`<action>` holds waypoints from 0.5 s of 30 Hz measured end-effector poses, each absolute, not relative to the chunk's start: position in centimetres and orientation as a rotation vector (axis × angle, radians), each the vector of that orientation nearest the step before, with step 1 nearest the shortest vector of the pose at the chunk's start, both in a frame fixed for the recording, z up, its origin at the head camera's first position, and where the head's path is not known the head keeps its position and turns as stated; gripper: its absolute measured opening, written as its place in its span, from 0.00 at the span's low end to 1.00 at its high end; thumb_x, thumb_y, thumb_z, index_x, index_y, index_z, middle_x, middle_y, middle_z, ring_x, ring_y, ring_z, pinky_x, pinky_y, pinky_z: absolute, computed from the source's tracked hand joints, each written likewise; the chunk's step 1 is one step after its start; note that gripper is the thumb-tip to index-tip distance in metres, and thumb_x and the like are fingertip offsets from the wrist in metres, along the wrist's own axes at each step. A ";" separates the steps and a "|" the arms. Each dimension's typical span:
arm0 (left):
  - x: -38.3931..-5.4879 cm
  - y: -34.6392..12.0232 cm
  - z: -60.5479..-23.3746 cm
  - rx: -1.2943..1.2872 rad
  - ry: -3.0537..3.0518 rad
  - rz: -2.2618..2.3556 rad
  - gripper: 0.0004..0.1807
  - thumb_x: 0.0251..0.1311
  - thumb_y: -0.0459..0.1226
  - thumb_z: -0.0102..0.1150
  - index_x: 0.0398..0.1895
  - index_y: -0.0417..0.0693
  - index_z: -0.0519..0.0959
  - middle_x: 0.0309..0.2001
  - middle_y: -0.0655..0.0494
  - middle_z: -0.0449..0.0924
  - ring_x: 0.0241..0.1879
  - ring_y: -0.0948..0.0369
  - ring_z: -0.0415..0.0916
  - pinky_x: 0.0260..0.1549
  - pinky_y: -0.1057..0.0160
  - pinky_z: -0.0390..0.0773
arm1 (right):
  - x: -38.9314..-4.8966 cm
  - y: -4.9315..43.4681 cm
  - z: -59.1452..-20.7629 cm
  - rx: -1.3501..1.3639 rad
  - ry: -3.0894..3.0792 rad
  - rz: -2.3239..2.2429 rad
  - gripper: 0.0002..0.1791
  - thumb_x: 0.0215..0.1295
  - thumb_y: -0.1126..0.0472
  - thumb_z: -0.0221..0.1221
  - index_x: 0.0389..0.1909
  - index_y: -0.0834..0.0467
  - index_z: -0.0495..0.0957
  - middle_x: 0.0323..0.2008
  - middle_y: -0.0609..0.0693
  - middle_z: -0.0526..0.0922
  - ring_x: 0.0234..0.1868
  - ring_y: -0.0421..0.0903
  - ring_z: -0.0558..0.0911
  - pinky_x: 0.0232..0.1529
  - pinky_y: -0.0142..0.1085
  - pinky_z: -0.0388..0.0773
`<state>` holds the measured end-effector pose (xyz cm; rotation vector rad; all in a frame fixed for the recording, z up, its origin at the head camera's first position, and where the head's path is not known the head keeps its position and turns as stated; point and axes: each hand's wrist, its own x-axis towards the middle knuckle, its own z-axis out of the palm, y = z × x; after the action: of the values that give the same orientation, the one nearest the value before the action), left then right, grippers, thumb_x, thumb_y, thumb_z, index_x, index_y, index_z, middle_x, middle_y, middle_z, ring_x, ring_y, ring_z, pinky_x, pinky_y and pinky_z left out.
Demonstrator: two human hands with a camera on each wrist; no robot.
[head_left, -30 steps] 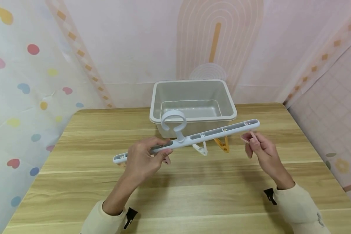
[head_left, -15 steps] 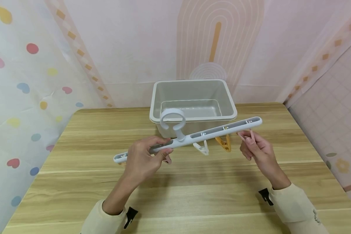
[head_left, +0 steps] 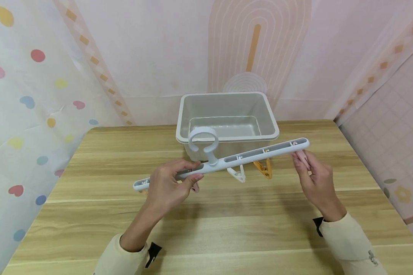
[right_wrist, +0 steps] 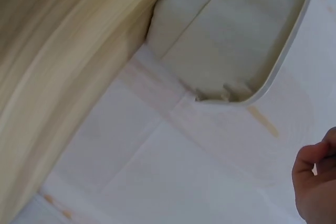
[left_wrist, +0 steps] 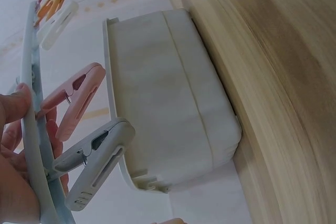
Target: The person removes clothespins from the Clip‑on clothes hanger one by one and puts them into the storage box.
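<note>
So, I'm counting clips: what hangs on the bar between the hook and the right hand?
A white clip, then an orange clip, in the head view; the right hand itself pinches a pink clip.

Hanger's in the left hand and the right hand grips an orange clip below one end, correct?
Not orange: the head view shows the right hand gripping a pink clip below that end. The left hand does hold the hanger.
</note>
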<state>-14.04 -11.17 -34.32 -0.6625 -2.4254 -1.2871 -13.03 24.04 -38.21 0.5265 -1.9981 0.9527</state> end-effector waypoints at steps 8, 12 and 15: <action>-14.1 -11.2 -34.2 -0.659 -2.432 -1.253 0.12 0.51 0.35 0.77 0.40 0.48 0.89 0.32 0.57 0.91 0.18 0.70 0.83 0.15 0.71 0.66 | -13.3 24.9 -37.8 0.576 -1.984 0.746 0.29 0.80 0.46 0.49 0.38 0.72 0.79 0.20 0.50 0.70 0.23 0.30 0.62 0.21 0.25 0.59; -14.2 -11.2 -34.4 -0.671 -2.425 -1.281 0.12 0.51 0.34 0.77 0.40 0.47 0.89 0.34 0.56 0.91 0.17 0.70 0.83 0.15 0.71 0.66 | -13.3 24.8 -37.9 0.718 -1.994 1.092 0.18 0.80 0.59 0.50 0.42 0.72 0.79 0.20 0.50 0.69 0.22 0.31 0.64 0.29 0.22 0.65; -14.4 -11.2 -34.6 -0.684 -2.419 -1.316 0.12 0.51 0.33 0.77 0.40 0.46 0.89 0.37 0.55 0.92 0.17 0.68 0.84 0.15 0.72 0.66 | -13.2 24.6 -38.1 0.867 -1.961 1.520 0.14 0.79 0.71 0.45 0.48 0.66 0.80 0.19 0.51 0.67 0.21 0.37 0.66 0.28 0.24 0.68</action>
<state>-14.36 -11.23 -34.56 -0.6837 -2.4190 -1.3158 -13.19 24.57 -38.07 0.8669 -1.9609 1.5203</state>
